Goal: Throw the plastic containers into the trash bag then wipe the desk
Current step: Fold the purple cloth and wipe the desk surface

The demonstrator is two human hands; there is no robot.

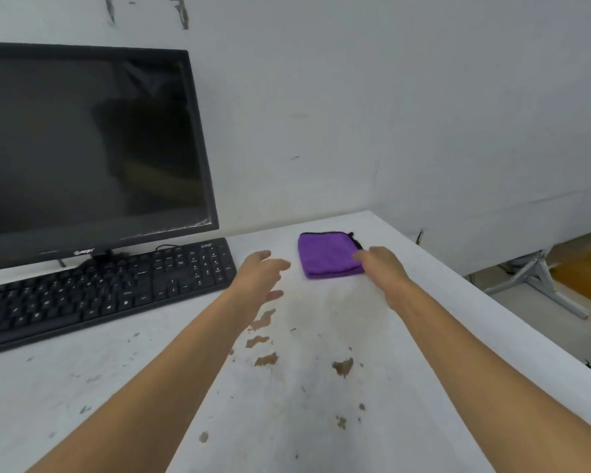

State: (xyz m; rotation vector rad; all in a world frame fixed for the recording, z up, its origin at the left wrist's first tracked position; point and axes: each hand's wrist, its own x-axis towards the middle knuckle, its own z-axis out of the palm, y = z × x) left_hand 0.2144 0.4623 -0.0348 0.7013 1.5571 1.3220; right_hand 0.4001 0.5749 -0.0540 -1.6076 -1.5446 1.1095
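Both hands reach toward the purple cloth (328,256) lying far right on the desk (150,387), likely to wipe the brown stains (266,359): left hand (260,278) spread and empty just beside it, right hand (382,268) loosely bent over its edge, grip unclear

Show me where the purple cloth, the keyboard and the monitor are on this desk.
purple cloth (326,256), head view, middle of its folded top face.
keyboard (109,291), head view, centre of the key field.
monitor (82,148), head view, middle of the dark screen.
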